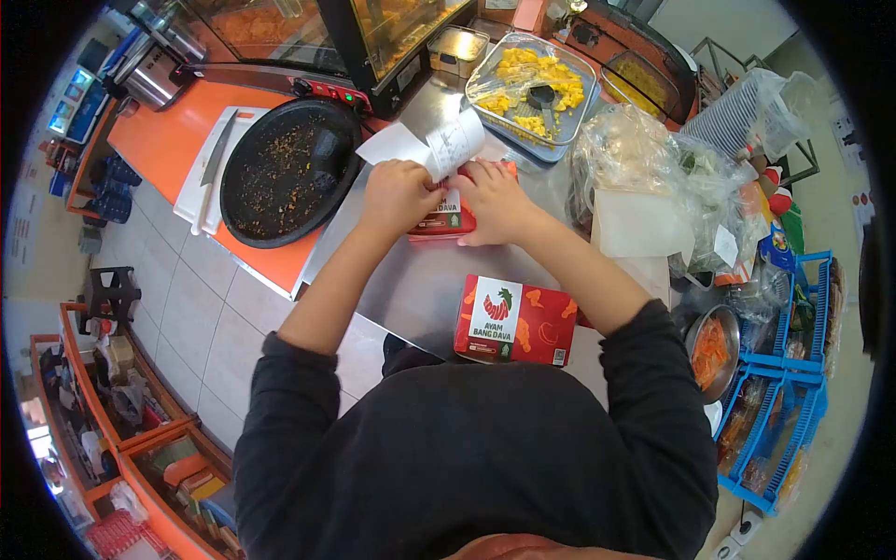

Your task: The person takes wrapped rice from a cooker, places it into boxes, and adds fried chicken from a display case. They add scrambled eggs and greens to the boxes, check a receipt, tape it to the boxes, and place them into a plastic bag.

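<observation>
Cardboard is showing red between your two hands: the held box (pixel 439 224) is lying on the steel counter (pixel 401 280), its white label panel partly covered and "DAVA" still readable. Your left hand (pixel 401 194) is curling its fingers in over the box's far left side; their tips are hidden, so I can't tell what they're pinching. Your right hand (pixel 497 203) is spreading wide across the right side, thumb down by the near edge. Just beyond, a curled printed paper (pixel 455 142) is standing up, its small print too fine to read. Nearer your body, the second red box (pixel 546 324) is facing up with orange food pictures, a red-and-green logo on white, "AYAM BANG DAVA" beneath it and a QR code in the corner. Off left, the black pan (pixel 280 177) is holding brown crumbs; beyond your right hand, the glass dish (pixel 504 126) is holding yellow food and a dark utensil (pixel 542 95).
</observation>
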A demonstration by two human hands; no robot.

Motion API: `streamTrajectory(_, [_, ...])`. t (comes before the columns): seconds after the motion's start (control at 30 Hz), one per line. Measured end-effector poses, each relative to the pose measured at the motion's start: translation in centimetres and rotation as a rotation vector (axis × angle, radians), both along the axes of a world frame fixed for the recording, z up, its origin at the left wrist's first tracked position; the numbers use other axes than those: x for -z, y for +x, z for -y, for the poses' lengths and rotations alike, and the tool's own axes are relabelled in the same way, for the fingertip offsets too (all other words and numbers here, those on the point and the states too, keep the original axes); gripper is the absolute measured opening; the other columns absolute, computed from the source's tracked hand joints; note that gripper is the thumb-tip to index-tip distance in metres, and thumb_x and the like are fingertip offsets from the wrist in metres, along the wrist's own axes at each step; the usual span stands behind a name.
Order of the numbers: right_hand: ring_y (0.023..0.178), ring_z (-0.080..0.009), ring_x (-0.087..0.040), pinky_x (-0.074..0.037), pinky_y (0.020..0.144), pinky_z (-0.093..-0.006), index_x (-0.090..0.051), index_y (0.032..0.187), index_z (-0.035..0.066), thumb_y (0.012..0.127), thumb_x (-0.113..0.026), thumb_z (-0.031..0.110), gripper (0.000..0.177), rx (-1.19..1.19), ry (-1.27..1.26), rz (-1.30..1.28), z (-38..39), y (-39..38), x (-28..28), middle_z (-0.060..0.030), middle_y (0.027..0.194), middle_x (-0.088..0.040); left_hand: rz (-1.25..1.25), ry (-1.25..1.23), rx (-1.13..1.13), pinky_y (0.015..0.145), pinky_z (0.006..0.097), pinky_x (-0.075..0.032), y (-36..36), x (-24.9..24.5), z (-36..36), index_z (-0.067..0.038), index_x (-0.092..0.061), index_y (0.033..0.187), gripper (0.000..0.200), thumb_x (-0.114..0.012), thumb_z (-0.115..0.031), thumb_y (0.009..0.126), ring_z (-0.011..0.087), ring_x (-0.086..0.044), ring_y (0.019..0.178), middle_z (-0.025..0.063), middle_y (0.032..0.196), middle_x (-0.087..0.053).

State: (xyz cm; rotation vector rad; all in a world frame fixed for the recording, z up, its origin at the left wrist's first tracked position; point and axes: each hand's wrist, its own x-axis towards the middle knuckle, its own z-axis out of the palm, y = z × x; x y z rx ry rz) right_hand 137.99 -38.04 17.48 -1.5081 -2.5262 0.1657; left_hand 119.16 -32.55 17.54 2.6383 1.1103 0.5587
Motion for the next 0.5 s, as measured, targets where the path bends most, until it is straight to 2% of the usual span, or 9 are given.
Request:
streamTrajectory(0.07, [0.119,-0.038,-0.035,-0.029,0.096,-0.051,-0.04,0.127,0.013,0.049,-0.076,0.045,0.092,0.083,0.071,0.102,-0.8,-1.2,1.3,-0.0175,0.121,-0.041,-0.011,0.067,-0.109,0.072,0.0385,-0.041,1.2,0.4,-1.1,-0.009,-0.063,0.081,0.024,-0.068,-0.024,0.063,0.0268,-0.058,0.072,0.0065,0.07,-0.062])
streamTrajectory(0.17, [0.114,-0.0376,-0.039,-0.033,0.092,-0.0491,-0.04,0.128,0.017,0.047,-0.076,0.043,0.093,0.097,0.039,0.15,-2.0,-1.4,0.9,-0.0171,0.119,-0.043,0.128,0.211,-0.201,0.063,0.0389,-0.044,1.6,0.8,-0.8,-0.007,-0.06,0.084,0.021,-0.063,-0.017,0.066,0.0288,-0.059,0.067,0.0093,0.065,-0.06])
streamTrajectory(0.2, [0.112,-0.0375,-0.04,-0.034,0.091,-0.0483,-0.04,0.128,0.019,0.046,-0.076,0.042,0.093,0.086,-0.001,0.146,-2.2,-1.3,0.3,-0.0172,0.118,-0.043,0.174,0.227,-0.24,0.064,0.04,-0.043,1.1,0.5,-0.7,-0.01,-0.056,0.101,0.035,-0.063,-0.018,0.067,0.03,-0.059,0.065,0.0095,0.068,-0.061])
streamTrajectory(0.27, [0.11,-0.0373,-0.042,-0.035,0.089,-0.0472,-0.04,0.129,0.023,0.047,-0.074,0.04,0.09,0.123,-0.117,0.054,-2.4,-1.3,-0.8,-0.0179,0.115,-0.045,0.25,-0.039,-0.399,0.066,0.0439,-0.044,-0.3,-2.2,1.0,-0.015,-0.05,0.118,0.047,-0.055,-0.014,0.071,0.0353,-0.059,0.066,0.0156,0.073,-0.062])
streamTrajectory(0.33, [0.106,-0.0372,-0.045,-0.036,0.088,-0.0462,-0.04,0.129,0.027,0.049,-0.072,0.038,0.087,0.151,-0.208,-0.036,-1.5,-1.0,-3.3,-0.0191,0.111,-0.047,0.368,-0.259,-0.531,0.073,0.0446,-0.045,-2.5,-5.7,4.0,-0.019,-0.042,0.129,0.056,-0.046,-0.011,0.074,0.039,-0.059,0.068,0.0218,0.08,-0.061])
streamTrajectory(0.37, [0.105,-0.0373,-0.045,-0.037,0.088,-0.0462,-0.04,0.129,0.027,0.048,-0.072,0.039,0.087,0.137,-0.18,-0.098,0.0,-0.6,-5.2,-0.0194,0.11,-0.047,0.35,-0.31,-0.511,0.078,0.0418,-0.045,-4.3,-6.3,5.1,-0.02,-0.044,0.128,0.055,-0.041,-0.009,0.075,0.0386,-0.06,0.078,0.0249,0.087,-0.06])
streamTrajectory(0.4, [0.109,-0.0384,-0.042,-0.035,0.091,-0.0462,-0.039,0.13,0.026,0.049,-0.074,0.038,0.088,0.13,-0.196,-0.134,2.0,-0.2,-7.6,-0.0212,0.114,-0.045,0.34,-0.19,-0.413,0.079,0.0398,-0.045,-6.7,-4.6,5.3,-0.015,-0.054,0.119,0.046,-0.039,-0.009,0.076,0.0352,-0.06,0.085,0.0222,0.092,-0.061])
streamTrajectory(0.47, [0.113,-0.0396,-0.039,-0.032,0.095,-0.0465,-0.039,0.13,0.025,0.049,-0.077,0.037,0.09,0.115,-0.196,-0.163,7.0,0.5,-11.4,-0.0232,0.12,-0.041,0.089,-0.354,-0.566,0.082,0.0384,-0.045,-9.6,-3.9,6.9,-0.011,-0.059,0.113,0.042,-0.039,-0.008,0.076,0.0334,-0.059,0.091,0.0204,0.095,-0.062])
streamTrajectory(0.5, [0.114,-0.0396,-0.039,-0.031,0.095,-0.0468,-0.039,0.13,0.025,0.049,-0.078,0.037,0.091,0.109,-0.179,-0.155,9.7,0.7,-12.3,-0.0233,0.121,-0.04,0.105,-0.384,-0.507,0.083,0.0374,-0.044,-10.0,-2.2,7.8,-0.009,-0.059,0.113,0.04,-0.04,-0.01,0.078,0.0321,-0.059,0.093,0.0199,0.097,-0.062])
